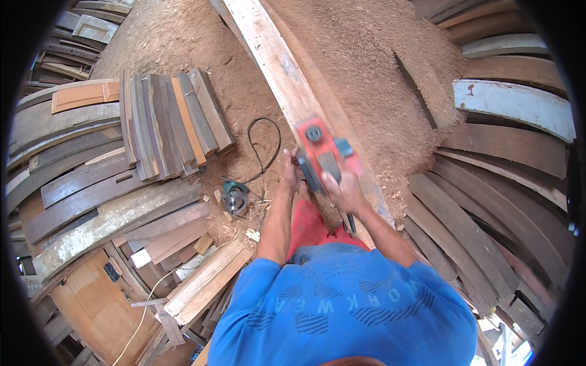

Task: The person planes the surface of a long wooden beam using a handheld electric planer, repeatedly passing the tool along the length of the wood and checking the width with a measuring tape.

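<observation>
A red electric planer (329, 160) lies on a long, pale wooden board (268, 49) that runs away from me toward the far edge. My right hand (347, 190) is closed around its rear handle. At the planer's left side, my left hand (290, 169) is closed against its dark edge, the fingertips partly hidden. Motion blurs the tool slightly. Behind the right hand, a dark cord (351, 222) hangs down. The planed face of the board shows a lighter, streaked surface ahead of the tool.
A green circular saw (235, 198) with a looped black cable (278, 137) sits on the shavings-covered ground (183, 36) to my left. Beyond it stand stacked planks (177, 122). More boards (506, 146) line the right side. A brown panel (91, 302) leans at lower left.
</observation>
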{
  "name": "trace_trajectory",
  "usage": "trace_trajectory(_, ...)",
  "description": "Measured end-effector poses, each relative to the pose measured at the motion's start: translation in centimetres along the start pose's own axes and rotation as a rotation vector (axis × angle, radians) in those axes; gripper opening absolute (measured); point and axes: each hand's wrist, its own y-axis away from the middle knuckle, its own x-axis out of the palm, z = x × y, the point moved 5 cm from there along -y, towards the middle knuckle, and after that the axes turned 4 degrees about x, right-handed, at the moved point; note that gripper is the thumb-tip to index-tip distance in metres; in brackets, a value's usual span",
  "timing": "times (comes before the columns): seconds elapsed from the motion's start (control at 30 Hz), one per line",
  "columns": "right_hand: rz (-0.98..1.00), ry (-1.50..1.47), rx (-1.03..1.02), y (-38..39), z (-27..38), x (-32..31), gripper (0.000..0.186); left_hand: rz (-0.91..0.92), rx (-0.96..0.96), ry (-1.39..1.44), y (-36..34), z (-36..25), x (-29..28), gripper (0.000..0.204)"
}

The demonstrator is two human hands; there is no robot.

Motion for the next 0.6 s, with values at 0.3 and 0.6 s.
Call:
trace_trajectory(0.3,-0.061,0.082,-0.033,-25.9,12.8,-1.6,0.063,-0.117,-0.065,-0.158,0.9,-1.5,4.1,0.081)
trace_trajectory(0.6,-0.090,0.070,-0.128,-16.0,4.2,-3.1,0.050,-0.291,0.296,-0.320,-3.3,-1.3,3.8,0.086)
